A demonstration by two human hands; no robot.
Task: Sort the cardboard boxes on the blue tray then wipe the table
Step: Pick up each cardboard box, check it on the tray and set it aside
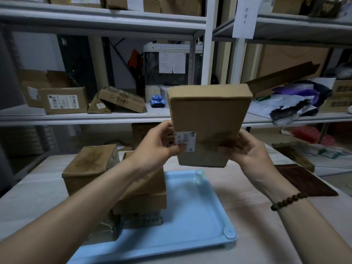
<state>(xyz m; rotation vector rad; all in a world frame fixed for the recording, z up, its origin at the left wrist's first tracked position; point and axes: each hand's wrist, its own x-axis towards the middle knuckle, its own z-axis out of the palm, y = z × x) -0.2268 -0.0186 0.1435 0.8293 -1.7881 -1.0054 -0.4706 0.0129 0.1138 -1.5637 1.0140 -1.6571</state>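
I hold a flat brown cardboard box (207,121) upright in the air above the far end of the blue tray (192,216). My left hand (160,143) grips its lower left edge beside a white barcode label, and my right hand (247,149) grips its lower right edge. On the tray's left side stands a stack of cardboard boxes (146,195), partly hidden by my left forearm. A taller brown box (89,164) stands at the left, by the stack.
A dark brown cloth (304,180) lies on the table to the right of the tray. White metal shelves (95,117) behind the table hold more cardboard boxes, plastic bags and a small blue toy tank (157,101).
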